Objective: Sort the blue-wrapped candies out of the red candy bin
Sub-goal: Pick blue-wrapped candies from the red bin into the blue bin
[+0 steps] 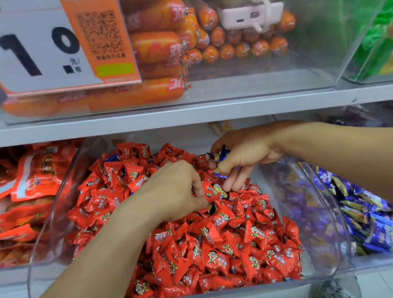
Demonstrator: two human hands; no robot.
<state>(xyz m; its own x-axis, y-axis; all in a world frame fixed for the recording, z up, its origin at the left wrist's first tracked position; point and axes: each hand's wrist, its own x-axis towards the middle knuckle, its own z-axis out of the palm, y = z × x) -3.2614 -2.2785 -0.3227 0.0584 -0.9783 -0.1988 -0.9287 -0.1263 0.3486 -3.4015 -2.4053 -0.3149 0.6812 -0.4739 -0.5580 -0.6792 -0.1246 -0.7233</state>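
Shelving (188, 116) carries clear bins; right hand (241, 159) grips blue-wrapped candies (219, 155), left hand (175, 191) pinches among red candies (223, 246).

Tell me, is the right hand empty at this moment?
No, the right hand holds several blue-wrapped candies in its curled fingers above the clear plastic bin of red-wrapped candies.

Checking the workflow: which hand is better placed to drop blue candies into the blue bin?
Probably the right hand: it already holds blue candies and is nearest the blue bin. The left hand is digging among red candies.
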